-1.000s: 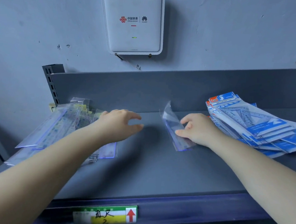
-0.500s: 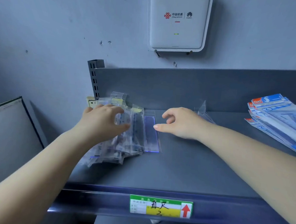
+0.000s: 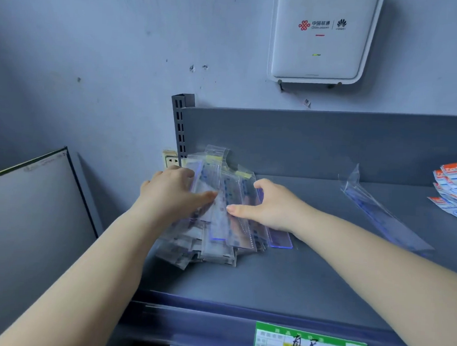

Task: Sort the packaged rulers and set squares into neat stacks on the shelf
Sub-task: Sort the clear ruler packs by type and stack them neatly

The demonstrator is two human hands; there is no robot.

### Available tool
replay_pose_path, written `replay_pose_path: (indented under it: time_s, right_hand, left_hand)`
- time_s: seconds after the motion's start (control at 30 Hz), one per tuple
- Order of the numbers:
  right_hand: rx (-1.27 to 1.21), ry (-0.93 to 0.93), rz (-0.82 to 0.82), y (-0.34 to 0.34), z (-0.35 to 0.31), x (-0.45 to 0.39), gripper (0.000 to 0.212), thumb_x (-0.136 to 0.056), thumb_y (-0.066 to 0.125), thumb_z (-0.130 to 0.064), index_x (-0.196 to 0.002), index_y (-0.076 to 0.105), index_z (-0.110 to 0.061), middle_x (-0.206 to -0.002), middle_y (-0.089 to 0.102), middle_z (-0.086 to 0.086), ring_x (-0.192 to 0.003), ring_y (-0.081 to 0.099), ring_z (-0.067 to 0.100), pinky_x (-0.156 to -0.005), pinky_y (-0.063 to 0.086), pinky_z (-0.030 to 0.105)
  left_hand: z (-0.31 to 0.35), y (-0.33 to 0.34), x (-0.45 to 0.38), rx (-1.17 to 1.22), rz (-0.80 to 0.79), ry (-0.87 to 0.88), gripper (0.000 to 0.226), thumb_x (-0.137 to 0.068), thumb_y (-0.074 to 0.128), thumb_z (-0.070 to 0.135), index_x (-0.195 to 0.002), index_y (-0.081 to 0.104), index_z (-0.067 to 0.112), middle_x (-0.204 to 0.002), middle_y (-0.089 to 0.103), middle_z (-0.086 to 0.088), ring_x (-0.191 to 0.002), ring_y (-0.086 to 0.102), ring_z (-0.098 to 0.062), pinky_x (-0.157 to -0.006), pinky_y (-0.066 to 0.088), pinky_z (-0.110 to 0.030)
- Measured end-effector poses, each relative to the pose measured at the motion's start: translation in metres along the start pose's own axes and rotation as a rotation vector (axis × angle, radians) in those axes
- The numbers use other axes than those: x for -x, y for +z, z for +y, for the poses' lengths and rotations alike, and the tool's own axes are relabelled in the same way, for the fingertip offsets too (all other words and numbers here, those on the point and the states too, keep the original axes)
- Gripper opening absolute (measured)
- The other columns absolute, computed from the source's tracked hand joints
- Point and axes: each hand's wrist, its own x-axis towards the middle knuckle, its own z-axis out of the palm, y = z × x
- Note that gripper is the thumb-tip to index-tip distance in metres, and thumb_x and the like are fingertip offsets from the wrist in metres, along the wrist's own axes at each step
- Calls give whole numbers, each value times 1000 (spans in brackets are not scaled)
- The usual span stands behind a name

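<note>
Grey shelf (image 3: 309,279) is seen from the head camera against a blue-grey wall, with a white router (image 3: 321,36) mounted above. A loose pile of clear-packaged rulers (image 3: 218,236) is spread at the shelf's left end. The pile is pressed by the left hand (image 3: 172,193), fingers straight on top. The right hand (image 3: 271,205) is laid flat on the pile's right side. One single packaged ruler (image 3: 380,217) is left apart, and set-square packs (image 3: 456,186) are stacked far right.
</note>
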Motion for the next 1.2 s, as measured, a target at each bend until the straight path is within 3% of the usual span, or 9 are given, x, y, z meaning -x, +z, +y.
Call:
replay_pose_path:
  time_s: [0.27,0.4,0.47,0.53,0.67,0.87,0.97,1.07,1.2]
  right_hand:
    - [-443,21,-20,2,-1,-5,79,-76,75,-33,-142,34,-16,-148,35,6,-133,40,17,-101,34,25]
    - [-173,56,22,-6,0,-5,80,-79,68,-47,-143,33,-14,-145,41,4,-131,41,18,-96,34,26]
    - [-63,98,-44,-4,-1,-3,84,-78,63,-57,-141,34,-10,-140,45,4,-127,44,20,-96,37,28]
    - [-77,76,-56,0,-3,-2,81,-78,65,-53,-139,36,-9,-139,45,4,-122,46,19,-97,37,28]
    - [-247,57,-19,7,-8,-5,83,-77,73,-40,-143,31,-12,-139,44,2,-118,48,17,-93,38,25]
    - [-286,85,-2,9,-10,-10,90,-74,76,-38,-144,26,-14,-144,38,4,-127,43,21,-98,38,28]
    - [-60,115,-4,7,-12,-11,89,-70,70,-58,-136,36,-10,-138,45,3,-127,42,24,-102,37,32]
    - [-223,94,-9,6,-13,-12,82,-73,77,-39,-138,36,-12,-134,48,3,-121,48,20,-91,37,24]
    - [-291,145,56,4,-8,-18,89,-67,83,-25,-137,32,-4,-134,47,10,-118,50,26,-100,42,36]
  left_hand:
    - [-3,3,1,170,15,18,31,-83,63,40,-107,56,21,-132,49,-3,-120,48,-23,-89,37,-30]
    - [-10,2,-2,284,30,-40,63,-82,65,39,-136,43,15,-139,47,-2,-119,48,-20,-90,39,-29]
    - [-11,2,-2,308,23,-62,67,-81,67,40,-138,41,16,-138,48,-1,-102,50,-16,-82,37,-26]
    - [-11,2,-2,320,44,-59,68,-79,69,39,-137,41,17,-137,49,0,-94,47,-13,-82,37,-26]
    - [-14,1,1,353,141,-21,64,-77,72,35,-134,46,20,-132,53,1,-107,53,-18,-93,40,-30]
    - [-10,-2,2,581,189,83,62,-78,74,17,-132,46,22,-102,60,5,-67,50,-3,-47,40,-6]
    - [-7,0,3,584,152,103,60,-80,72,16,-134,45,19,-91,61,7,-53,52,2,-44,39,-5]
    - [-6,0,1,595,160,73,50,-83,68,16,-130,50,17,-86,60,9,-51,53,1,-51,41,-8]
    - [-9,-3,0,776,203,35,37,-87,62,8,-123,56,11,-79,61,6,-41,54,3,-49,39,-5]
